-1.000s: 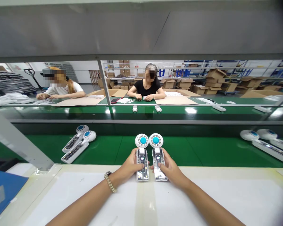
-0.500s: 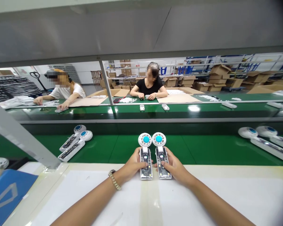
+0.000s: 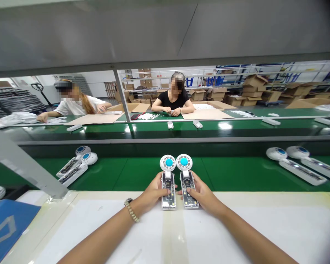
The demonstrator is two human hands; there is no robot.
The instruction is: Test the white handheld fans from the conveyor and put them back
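Note:
Just above the near edge of the green belt, two white devices with round, blue-centred heads and clear-fronted bodies stand upright side by side. My left hand [image 3: 154,190] is closed around the left device [image 3: 168,200], its thumb lying across the clear front. Around the right device [image 3: 190,200] my right hand [image 3: 202,190] is closed in the same way, thumb on the front. The round heads nearly touch, and a narrow gap parts the bodies. Circuit boards show through both fronts. Most of my fingers are hidden behind the devices.
Similar devices lie on the green belt [image 3: 143,179] at left [image 3: 73,175] and right [image 3: 302,172]. A slanted grey post [image 3: 24,161] and blue folder [image 3: 11,227] are at left. Two people sit across, behind a farther belt with white parts. A grey panel [image 3: 154,33] hangs overhead.
Devices on the near belt have shifted left; white parts on the far belt have moved right. The person at far left has drawn a hand back from a white part. My hands keep their hold.

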